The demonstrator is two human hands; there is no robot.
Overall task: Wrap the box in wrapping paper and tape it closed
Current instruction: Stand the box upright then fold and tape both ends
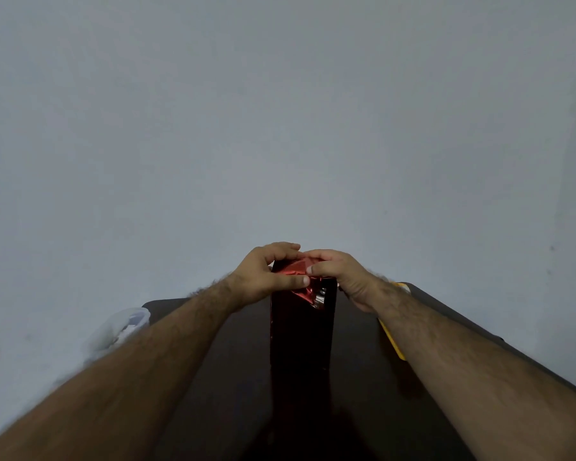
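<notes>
Head view: at the far left, off the table's edge, a clear plastic container [122,329] sits blurred against the pale wall. The left hand [263,277] curls over the top of the box [301,331], which stands upright mid-table [233,361], wrapped in dark red wrapping paper [296,271]; its thumb presses the crumpled shiny fold. The right hand [341,277] meets it, fingertips pinching the same fold. A yellow object [393,341] lies just behind the right forearm.
</notes>
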